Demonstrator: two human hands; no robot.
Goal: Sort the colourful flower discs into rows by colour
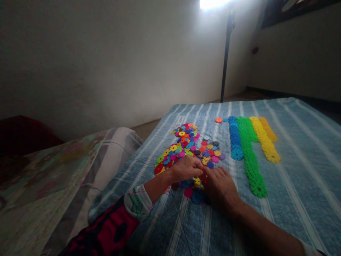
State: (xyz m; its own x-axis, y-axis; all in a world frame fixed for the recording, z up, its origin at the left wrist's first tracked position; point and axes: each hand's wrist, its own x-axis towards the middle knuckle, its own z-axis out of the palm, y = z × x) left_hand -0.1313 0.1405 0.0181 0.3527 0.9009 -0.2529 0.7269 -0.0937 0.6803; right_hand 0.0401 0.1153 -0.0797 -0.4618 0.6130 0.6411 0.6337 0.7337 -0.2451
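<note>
A mixed heap of small notched plastic discs (176, 153), in many colours, spreads over the striped cloth in front of me. Above its near part my two hands meet. My left hand (186, 168) is closed, its fingers curled in a pinch; whatever they grip is hidden. My right hand (221, 183) is bent inward with its fingertips against the left ones. A red notched disc (204, 176) shows at its thumb side, apparently held there. Under the hands lie a dark blue disc (197, 196) and a pink disc (188, 192).
Overlapping rows of discs lie to the right: a blue row (235, 137), a long green row (250, 163), a yellow row (263, 138) and a short orange-yellow row (268, 129). An orange disc (218, 120) lies apart. Behind stands a lamp pole (226, 57).
</note>
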